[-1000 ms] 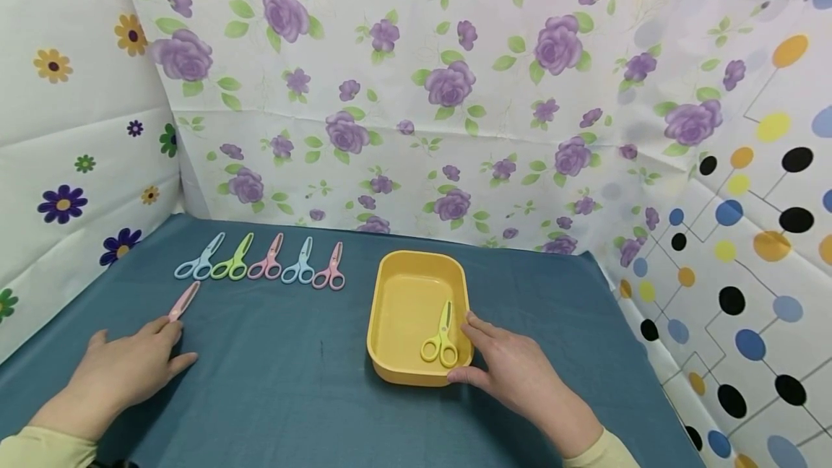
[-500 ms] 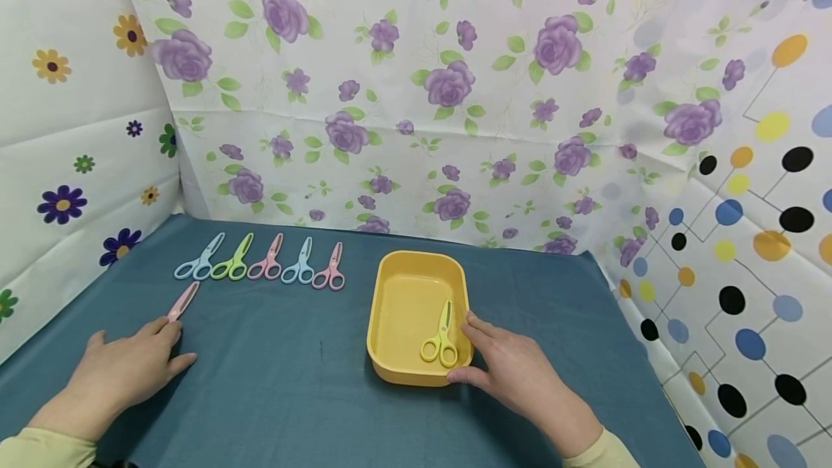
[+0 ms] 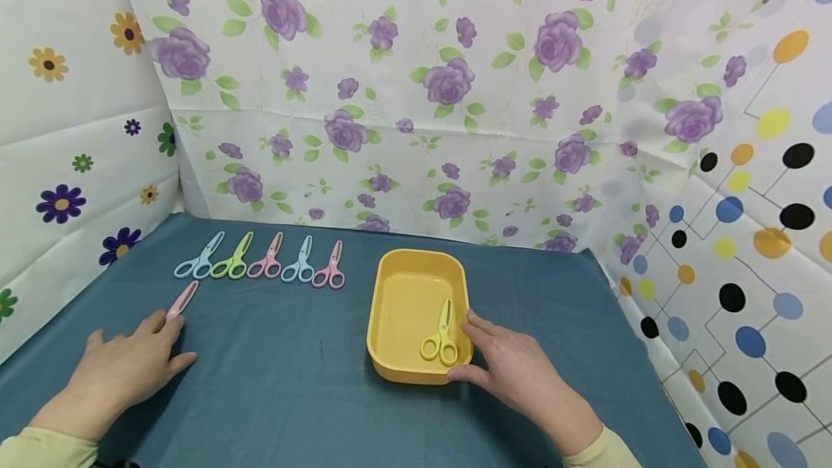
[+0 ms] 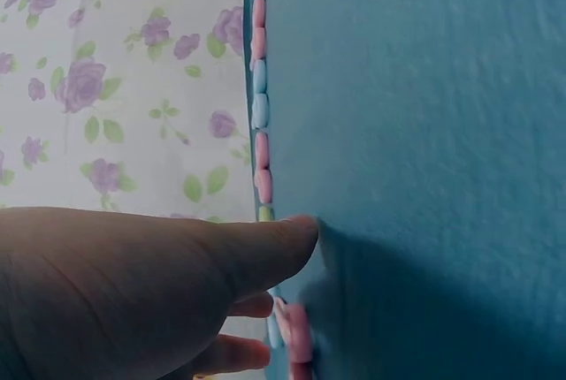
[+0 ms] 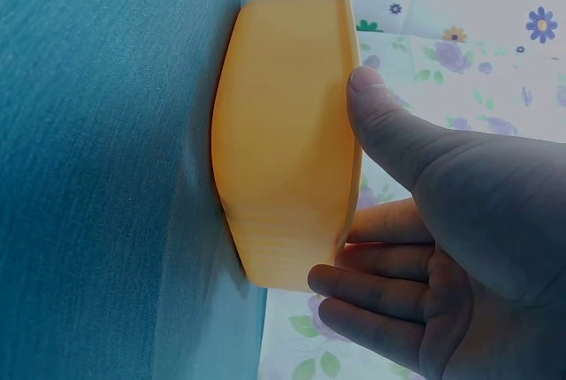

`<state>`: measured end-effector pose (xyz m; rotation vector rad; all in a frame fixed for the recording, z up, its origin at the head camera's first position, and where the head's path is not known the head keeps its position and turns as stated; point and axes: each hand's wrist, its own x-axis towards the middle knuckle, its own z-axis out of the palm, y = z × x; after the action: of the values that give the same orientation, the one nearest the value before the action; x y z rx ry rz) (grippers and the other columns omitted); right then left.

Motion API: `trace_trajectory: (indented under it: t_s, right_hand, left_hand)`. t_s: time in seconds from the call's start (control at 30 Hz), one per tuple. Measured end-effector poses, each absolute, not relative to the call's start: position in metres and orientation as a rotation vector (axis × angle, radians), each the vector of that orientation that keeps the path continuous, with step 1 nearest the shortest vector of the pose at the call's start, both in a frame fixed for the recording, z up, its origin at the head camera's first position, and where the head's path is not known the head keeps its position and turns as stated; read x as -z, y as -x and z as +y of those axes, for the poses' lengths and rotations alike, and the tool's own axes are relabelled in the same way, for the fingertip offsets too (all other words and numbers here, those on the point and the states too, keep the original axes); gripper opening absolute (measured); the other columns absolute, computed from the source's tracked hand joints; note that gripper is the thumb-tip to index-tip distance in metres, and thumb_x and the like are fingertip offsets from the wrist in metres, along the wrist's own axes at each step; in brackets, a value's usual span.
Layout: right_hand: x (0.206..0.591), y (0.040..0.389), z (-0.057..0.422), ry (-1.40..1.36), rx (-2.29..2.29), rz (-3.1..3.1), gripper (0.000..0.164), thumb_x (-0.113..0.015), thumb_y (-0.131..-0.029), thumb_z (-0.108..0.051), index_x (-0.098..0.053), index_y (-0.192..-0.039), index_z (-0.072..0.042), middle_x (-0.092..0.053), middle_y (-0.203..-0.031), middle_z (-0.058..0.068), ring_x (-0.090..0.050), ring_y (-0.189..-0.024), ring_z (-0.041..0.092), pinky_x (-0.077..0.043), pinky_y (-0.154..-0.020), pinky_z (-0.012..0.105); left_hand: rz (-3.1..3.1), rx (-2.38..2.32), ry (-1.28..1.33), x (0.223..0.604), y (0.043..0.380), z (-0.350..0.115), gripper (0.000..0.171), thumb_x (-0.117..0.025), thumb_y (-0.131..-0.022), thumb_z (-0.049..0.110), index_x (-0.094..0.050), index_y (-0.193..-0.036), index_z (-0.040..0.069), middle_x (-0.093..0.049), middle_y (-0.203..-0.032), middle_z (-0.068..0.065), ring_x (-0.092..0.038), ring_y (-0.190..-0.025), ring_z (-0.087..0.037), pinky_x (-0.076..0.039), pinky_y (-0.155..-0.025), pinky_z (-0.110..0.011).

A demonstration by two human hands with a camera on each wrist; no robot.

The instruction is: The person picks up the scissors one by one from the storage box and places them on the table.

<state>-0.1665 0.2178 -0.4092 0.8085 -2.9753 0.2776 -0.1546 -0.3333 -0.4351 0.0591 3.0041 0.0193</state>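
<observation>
My left hand point(image 3: 126, 363) rests on the blue cloth at the left, its fingertips touching a pair of pink scissors point(image 3: 184, 298). Fingers cover the handles; the pink blade cover points up and right. In the left wrist view, part of the pink scissors point(image 4: 298, 336) shows beside the fingers, with the thumb point(image 4: 265, 247) held straight and apart. At the middle right stands a yellow tray point(image 3: 396, 323). My right hand point(image 3: 520, 370) touches its right wall and near corner with fingers and thumb extended. Inside the tray lie yellow scissors point(image 3: 442, 338), handles toward me.
Along the back left runs a row of scissors: blue point(image 3: 200, 257), green point(image 3: 234, 257), pink point(image 3: 266, 257), blue point(image 3: 299, 260) and pink point(image 3: 330, 266). A floral sheet point(image 3: 403, 157) hangs behind the table; patterned sheets flank both sides.
Both hands, the tray and the scissors keep their places. Only a very slight shift of the head view shows.
</observation>
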Motion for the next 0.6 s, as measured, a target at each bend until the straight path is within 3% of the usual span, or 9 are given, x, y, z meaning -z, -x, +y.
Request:
trace_trajectory:
  t_s: [0.13,0.37,0.6]
  right_hand:
    - [0.409,0.167,0.218,-0.797,-0.279,-2.985,0.087,-0.076,-0.093,-0.067,-0.064,-0.155,-0.006,-0.054,-0.165,0.014,-0.069,-0.132,0.038,-0.062,-0.093,0.057]
    - [0.409,0.167,0.218,-0.79,-0.274,-2.985,0.088,-0.076,-0.093,-0.068,-0.064,-0.155,-0.007,-0.054,-0.165,0.014,-0.068,-0.132,0.038,-0.062,-0.094,0.057]
    - [0.409,0.167,0.218,-0.794,-0.281,-2.987,0.089,-0.075,-0.093,-0.069,-0.063,-0.156,-0.007,-0.054,-0.165,0.014,-0.068,-0.133,0.038,-0.061,-0.094,0.058]
  left_hand:
    - [3.069,0.009,-0.07,0.43,0.155,-0.327,0.076,-0.077,-0.101,0.052,-0.062,-0.144,-0.008,-0.055,-0.141,-0.044,-0.061,-0.112,-0.068,-0.032,-0.095,-0.091]
    - [3.192,0.037,-0.148,0.419,0.159,-0.305,0.073,-0.08,-0.1,0.049,-0.064,-0.146,-0.005,-0.054,-0.15,-0.04,-0.05,-0.131,-0.068,-0.029,-0.103,-0.091]
    - [3.289,0.014,-0.243,0.415,0.163,-0.279,0.069,-0.08,-0.101,0.044,-0.063,-0.148,-0.004,-0.053,-0.152,-0.038,-0.047,-0.139,-0.064,-0.027,-0.107,-0.09]
